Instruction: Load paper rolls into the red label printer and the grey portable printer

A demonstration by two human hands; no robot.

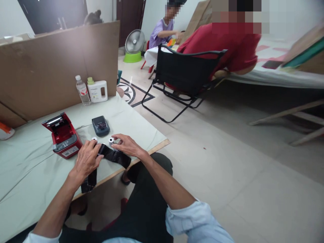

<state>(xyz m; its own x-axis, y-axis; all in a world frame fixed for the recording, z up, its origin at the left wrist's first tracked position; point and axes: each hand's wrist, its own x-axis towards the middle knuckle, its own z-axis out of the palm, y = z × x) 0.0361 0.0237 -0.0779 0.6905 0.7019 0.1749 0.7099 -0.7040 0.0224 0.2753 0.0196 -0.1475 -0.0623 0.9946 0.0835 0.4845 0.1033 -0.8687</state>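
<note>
My left hand is closed, fingers curled over a glossy black strip that is partly rolled and trails toward the table edge. A second stretch of black strip hangs below this hand, over the edge. By its fingertips the end of a small white roll shows; the rest is hidden. Thumb and forefinger of my right hand pinch another small white roll with a dark core, standing on the table. To the left, a red printer has its lid up. Behind the hands lies a dark grey handheld device.
A cardboard panel stands along the table's back, with a water bottle and a white jug before it. Beyond are a black folding chair holding a person in red, another person in purple, and a fan.
</note>
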